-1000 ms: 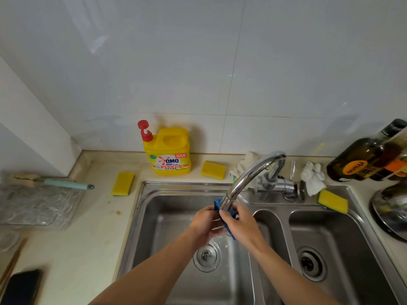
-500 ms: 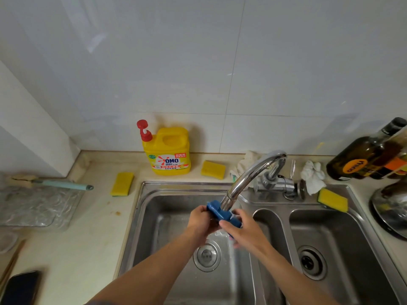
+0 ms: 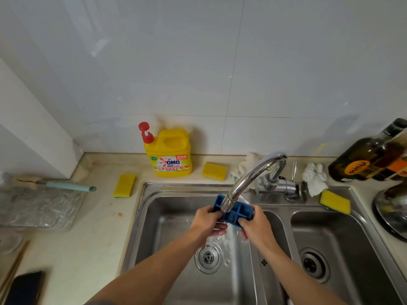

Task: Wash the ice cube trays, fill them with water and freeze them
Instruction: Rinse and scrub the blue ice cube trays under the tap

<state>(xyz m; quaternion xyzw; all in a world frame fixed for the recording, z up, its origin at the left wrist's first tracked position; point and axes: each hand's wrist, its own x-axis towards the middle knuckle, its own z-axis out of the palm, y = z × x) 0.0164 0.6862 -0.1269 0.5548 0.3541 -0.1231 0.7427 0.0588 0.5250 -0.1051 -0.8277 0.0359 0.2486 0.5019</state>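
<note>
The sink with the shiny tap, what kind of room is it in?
Probably a home kitchen: there is a steel double sink with a curved tap, a yellow dish soap jug behind it, and yellow scrubbing sponges lying around it.

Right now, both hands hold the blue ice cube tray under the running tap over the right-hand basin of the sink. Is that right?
Not quite. The head view shows the left hand and right hand holding the blue ice cube tray under the running tap, but over the left basin, not the right-hand one.
</note>
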